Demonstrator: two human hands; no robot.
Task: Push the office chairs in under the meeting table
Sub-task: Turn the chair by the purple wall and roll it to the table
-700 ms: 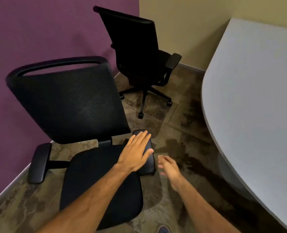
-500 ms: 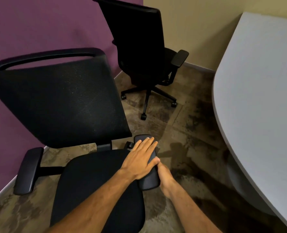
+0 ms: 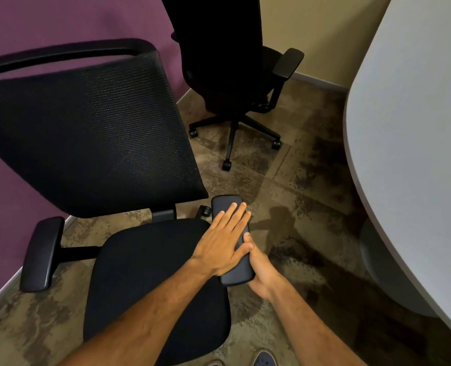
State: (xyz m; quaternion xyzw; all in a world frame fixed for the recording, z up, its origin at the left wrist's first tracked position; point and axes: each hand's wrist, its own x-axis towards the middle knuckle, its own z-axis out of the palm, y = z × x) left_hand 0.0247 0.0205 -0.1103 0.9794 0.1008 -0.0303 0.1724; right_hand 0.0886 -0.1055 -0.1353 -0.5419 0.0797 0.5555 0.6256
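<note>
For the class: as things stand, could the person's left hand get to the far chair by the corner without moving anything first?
Probably not. The left hand lies flat on the near chair's armrest, and the far chair stands well beyond it, with the near chair's mesh backrest partly between.

No text, label, brand, number or sign can be read anywhere in view — not on anything the hands touch or on anything near them.
</note>
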